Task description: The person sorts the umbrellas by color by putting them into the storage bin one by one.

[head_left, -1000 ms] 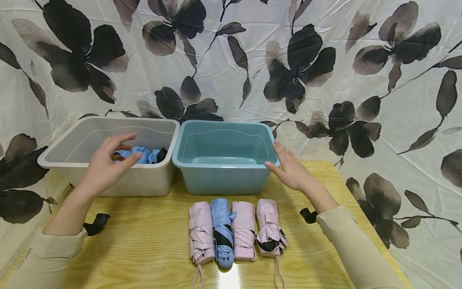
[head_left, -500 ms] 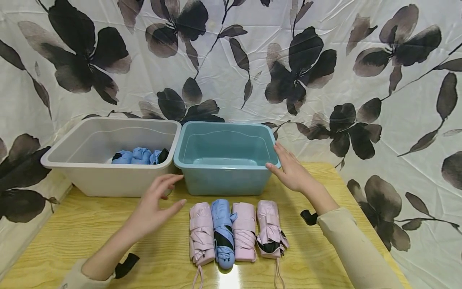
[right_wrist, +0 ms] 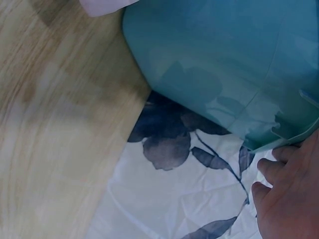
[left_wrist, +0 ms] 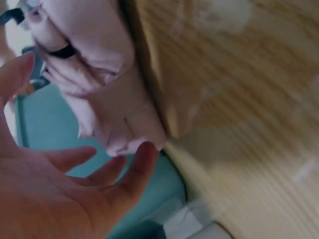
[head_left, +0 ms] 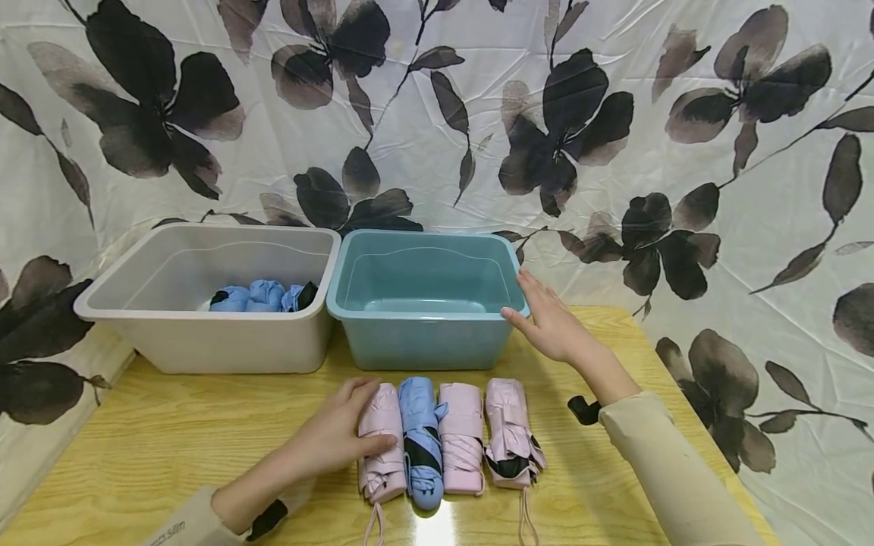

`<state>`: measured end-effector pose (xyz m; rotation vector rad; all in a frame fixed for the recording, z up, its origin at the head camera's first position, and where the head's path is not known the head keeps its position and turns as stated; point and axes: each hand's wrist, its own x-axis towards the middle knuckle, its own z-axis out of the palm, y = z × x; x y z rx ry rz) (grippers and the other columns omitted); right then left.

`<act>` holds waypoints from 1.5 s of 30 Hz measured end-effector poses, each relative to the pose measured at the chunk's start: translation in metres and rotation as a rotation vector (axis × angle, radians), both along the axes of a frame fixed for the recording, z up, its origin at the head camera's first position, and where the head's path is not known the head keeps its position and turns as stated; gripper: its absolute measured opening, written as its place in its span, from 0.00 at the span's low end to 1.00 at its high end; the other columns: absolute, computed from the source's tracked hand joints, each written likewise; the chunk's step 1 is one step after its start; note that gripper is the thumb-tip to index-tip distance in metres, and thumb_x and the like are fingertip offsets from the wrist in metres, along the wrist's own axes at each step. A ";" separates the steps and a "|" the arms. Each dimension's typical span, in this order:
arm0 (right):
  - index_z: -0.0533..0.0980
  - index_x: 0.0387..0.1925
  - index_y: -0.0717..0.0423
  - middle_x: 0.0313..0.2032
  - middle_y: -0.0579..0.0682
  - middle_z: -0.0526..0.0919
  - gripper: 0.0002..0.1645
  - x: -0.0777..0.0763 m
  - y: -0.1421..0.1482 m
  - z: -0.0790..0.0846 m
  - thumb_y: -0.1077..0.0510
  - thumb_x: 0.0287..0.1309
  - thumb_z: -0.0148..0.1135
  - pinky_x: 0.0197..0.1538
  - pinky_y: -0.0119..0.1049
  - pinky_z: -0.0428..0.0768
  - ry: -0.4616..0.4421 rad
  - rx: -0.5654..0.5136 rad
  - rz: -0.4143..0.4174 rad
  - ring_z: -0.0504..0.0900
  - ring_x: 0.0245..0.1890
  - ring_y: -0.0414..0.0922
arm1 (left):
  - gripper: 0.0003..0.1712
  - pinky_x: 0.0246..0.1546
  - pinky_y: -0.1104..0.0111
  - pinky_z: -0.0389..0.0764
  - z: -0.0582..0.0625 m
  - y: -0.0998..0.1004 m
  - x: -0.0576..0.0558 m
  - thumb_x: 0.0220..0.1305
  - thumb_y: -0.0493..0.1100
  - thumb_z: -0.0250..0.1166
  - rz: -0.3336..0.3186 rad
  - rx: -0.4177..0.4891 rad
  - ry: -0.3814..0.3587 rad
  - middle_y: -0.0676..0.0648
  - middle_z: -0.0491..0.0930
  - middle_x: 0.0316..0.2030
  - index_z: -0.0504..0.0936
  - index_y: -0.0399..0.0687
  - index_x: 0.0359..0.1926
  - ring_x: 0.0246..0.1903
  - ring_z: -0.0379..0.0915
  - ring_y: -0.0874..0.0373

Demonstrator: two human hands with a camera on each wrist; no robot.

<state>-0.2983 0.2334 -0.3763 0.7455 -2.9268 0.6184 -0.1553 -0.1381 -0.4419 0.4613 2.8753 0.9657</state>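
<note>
My left hand (head_left: 331, 432) is at the leftmost pink folded umbrella (head_left: 388, 413), thumb lying over it and fingers reaching its far end. In the left wrist view the fingertips (left_wrist: 145, 152) are by the umbrella's end, loosely bent, with the thumb held apart. Beside it lie a blue folded umbrella (head_left: 421, 425), a pink one (head_left: 461, 432) and another pink one (head_left: 508, 425) with black showing. My right hand (head_left: 553, 322) rests with extended fingers on the right rim of the teal bin (head_left: 426, 341); the right wrist view shows the fingers (right_wrist: 271, 172) by that rim.
A grey-white bin (head_left: 225, 341) stands left of the teal one, with several blue folded umbrellas (head_left: 262, 296) inside. Both bins are at the back of the wooden table (head_left: 225, 432), before a floral cloth (head_left: 444, 152). The teal bin holds nothing visible.
My left hand has moved from above the grey-white bin down and right to the leftmost pink umbrella. The right hand stays on the teal rim.
</note>
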 end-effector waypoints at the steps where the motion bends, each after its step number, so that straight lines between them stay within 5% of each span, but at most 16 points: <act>1: 0.43 0.82 0.63 0.83 0.60 0.42 0.54 0.000 0.000 0.000 0.29 0.77 0.41 0.80 0.57 0.43 0.002 0.001 -0.001 0.43 0.82 0.57 | 0.57 0.65 0.37 0.69 -0.002 0.002 -0.001 0.57 0.65 0.75 0.005 -0.008 -0.020 0.33 0.63 0.73 0.65 0.38 0.77 0.70 0.63 0.32; 10: 0.46 0.82 0.65 0.82 0.61 0.44 0.50 0.001 -0.001 0.000 0.35 0.79 0.46 0.79 0.60 0.45 0.025 -0.008 0.010 0.44 0.82 0.56 | 0.67 0.58 0.36 0.75 -0.011 0.012 -0.006 0.49 0.72 0.76 0.015 -0.030 -0.092 0.32 0.62 0.72 0.61 0.40 0.79 0.65 0.69 0.30; 27: 0.44 0.82 0.64 0.83 0.60 0.42 0.51 0.001 -0.001 0.001 0.34 0.79 0.44 0.79 0.60 0.44 0.005 -0.011 0.012 0.44 0.82 0.58 | 0.60 0.63 0.44 0.73 -0.018 0.004 -0.008 0.45 0.44 0.84 0.008 0.336 -0.150 0.38 0.61 0.71 0.64 0.43 0.77 0.65 0.66 0.37; 35: 0.45 0.82 0.64 0.83 0.59 0.42 0.50 0.001 0.001 0.002 0.34 0.79 0.44 0.79 0.60 0.45 0.012 -0.014 0.009 0.44 0.82 0.56 | 0.56 0.64 0.43 0.71 -0.017 -0.003 -0.006 0.47 0.44 0.84 -0.028 0.385 -0.088 0.38 0.61 0.72 0.67 0.44 0.76 0.66 0.66 0.36; 45: 0.45 0.82 0.64 0.83 0.59 0.42 0.50 0.001 0.001 0.002 0.34 0.79 0.44 0.80 0.59 0.44 0.005 -0.019 0.014 0.43 0.82 0.56 | 0.53 0.53 0.57 0.80 -0.005 -0.003 -0.002 0.48 0.40 0.84 -0.086 0.483 0.007 0.40 0.58 0.73 0.68 0.50 0.75 0.61 0.70 0.35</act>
